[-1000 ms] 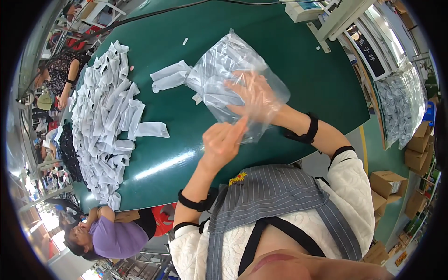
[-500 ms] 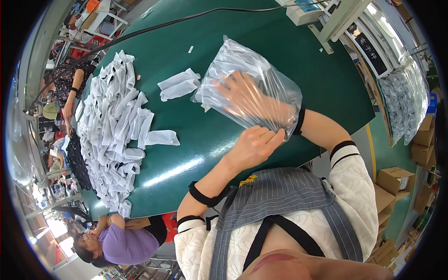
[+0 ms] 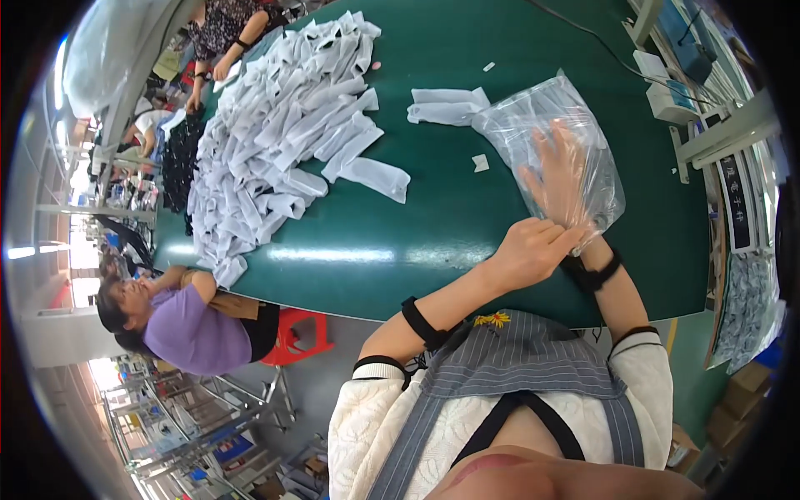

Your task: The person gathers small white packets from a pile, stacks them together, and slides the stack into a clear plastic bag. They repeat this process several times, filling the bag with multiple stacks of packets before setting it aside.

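A large clear plastic bag point(image 3: 600, 175) lies on the green table in front of me. My right hand point(image 3: 560, 179) is inside it, fingers spread out against the film, and I see nothing gripped in it. At the bag's mouth, by my right wrist, my left hand point(image 3: 536, 252) is closed on the gathered edge. Two white wrapped packets point(image 3: 446, 104) lie side by side, touching the bag's left corner. Whether anything else is under or in the bag cannot be told through the creased film.
A big heap of white packets point(image 3: 275, 133) covers the table's left part, with a single packet point(image 3: 375, 177) at its edge. Dark goods point(image 3: 179, 162) lie beyond it. Two people stand or sit at the left. A cable point(image 3: 596, 54) and metal post point(image 3: 729, 129) are at the right.
My view has swung, so the table contents appear shifted to the right. Inside the bag, my right hand's fingers now point away from me rather than leftward. My left hand still holds the mouth.
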